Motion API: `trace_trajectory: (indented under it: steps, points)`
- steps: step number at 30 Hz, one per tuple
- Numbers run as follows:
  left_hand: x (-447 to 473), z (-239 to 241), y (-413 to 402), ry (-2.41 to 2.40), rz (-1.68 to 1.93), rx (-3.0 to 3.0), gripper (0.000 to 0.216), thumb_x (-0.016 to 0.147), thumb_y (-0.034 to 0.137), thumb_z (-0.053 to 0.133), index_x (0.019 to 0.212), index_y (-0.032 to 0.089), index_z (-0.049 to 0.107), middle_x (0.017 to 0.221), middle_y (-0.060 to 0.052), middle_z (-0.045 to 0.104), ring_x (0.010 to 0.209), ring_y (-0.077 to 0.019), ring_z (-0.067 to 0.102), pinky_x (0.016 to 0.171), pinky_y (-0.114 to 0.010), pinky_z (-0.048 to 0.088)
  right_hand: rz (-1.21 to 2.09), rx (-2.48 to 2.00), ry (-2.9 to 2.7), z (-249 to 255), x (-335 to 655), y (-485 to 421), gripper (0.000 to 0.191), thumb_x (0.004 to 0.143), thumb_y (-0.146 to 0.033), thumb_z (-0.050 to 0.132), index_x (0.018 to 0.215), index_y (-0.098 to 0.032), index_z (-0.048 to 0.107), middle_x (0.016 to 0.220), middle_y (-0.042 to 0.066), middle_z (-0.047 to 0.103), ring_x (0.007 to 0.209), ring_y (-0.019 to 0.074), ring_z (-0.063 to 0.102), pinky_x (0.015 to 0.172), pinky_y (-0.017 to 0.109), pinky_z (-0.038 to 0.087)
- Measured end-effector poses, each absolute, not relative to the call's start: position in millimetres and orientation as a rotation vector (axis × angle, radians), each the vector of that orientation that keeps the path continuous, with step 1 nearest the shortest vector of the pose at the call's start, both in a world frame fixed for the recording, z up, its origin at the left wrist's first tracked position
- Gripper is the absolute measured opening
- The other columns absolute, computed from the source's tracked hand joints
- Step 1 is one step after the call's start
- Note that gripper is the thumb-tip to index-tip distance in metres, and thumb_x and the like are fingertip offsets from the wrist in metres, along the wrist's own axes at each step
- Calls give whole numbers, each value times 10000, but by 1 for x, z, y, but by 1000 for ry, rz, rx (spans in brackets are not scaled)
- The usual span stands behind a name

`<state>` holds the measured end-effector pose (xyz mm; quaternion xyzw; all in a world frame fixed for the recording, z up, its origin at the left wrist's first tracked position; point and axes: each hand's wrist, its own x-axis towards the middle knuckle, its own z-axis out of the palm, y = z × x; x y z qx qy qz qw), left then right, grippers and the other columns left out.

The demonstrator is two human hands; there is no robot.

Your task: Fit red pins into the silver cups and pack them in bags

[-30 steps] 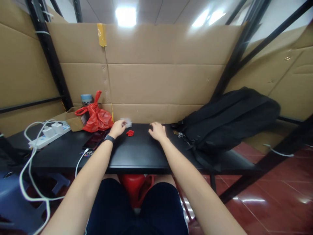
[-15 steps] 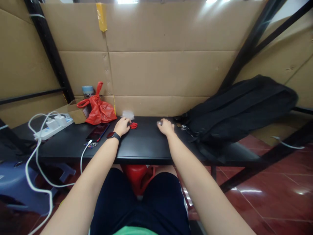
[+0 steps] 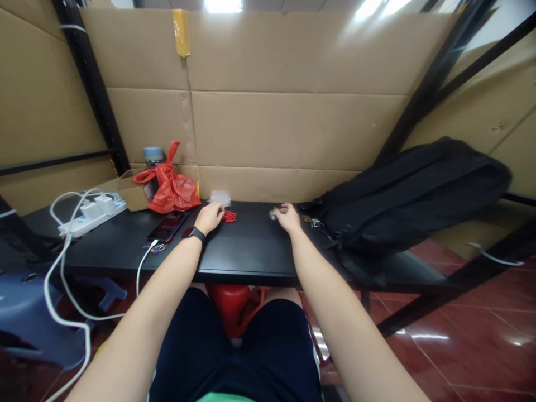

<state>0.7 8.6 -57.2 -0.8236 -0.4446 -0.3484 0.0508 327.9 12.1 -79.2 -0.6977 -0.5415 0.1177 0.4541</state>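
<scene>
My left hand (image 3: 210, 217) rests on the black table (image 3: 247, 257), fingers curled, touching a small red bundle (image 3: 229, 216). Just behind that bundle lies a small clear plastic bag (image 3: 220, 197) by the cardboard wall. My right hand (image 3: 288, 217) is further right on the table, its fingers pinched on a small silvery object (image 3: 273, 213) that I cannot name. A dark watch sits on my left wrist.
A black backpack (image 3: 410, 190) lies on the table's right end. At the left are a red plastic bag (image 3: 171, 190), a phone (image 3: 167, 225), a cardboard box (image 3: 133, 194), and a white power strip (image 3: 90, 216) with trailing cables. Cardboard walls enclose the back.
My left hand let go of the clear bag and moved onto the red bundle. My right hand slid right and closed on the small silvery object. The view tilted down.
</scene>
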Motion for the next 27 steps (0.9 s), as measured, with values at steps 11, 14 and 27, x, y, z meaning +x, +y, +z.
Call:
trace_trajectory:
  steps: [11,14,27]
  points:
    - [26,-50,-3,-1349,-1317,-2499,209,894,172,556,1073,187,661,1008,-71,702,933,-206,662,902,-322,501,411,-1324,-1371,-68,297,1,442,794,-369,597,1190,-207,486,1190,123,657,1017,197,665,893,331,503]
    - [32,-50,-7,-1304,-1243,-2523,207,926,190,527,1044,198,696,1042,-75,690,981,-220,652,936,-343,486,562,-1226,-1449,-69,281,0,525,805,-374,576,1283,-246,399,1209,93,623,958,177,678,868,354,517]
    - [47,-40,-23,-1388,-1258,-2560,117,927,284,601,905,216,694,966,-37,699,958,-210,629,882,-332,432,892,-828,-1614,-59,251,-26,502,697,-397,766,1128,-241,562,1116,68,638,1044,210,661,986,421,497]
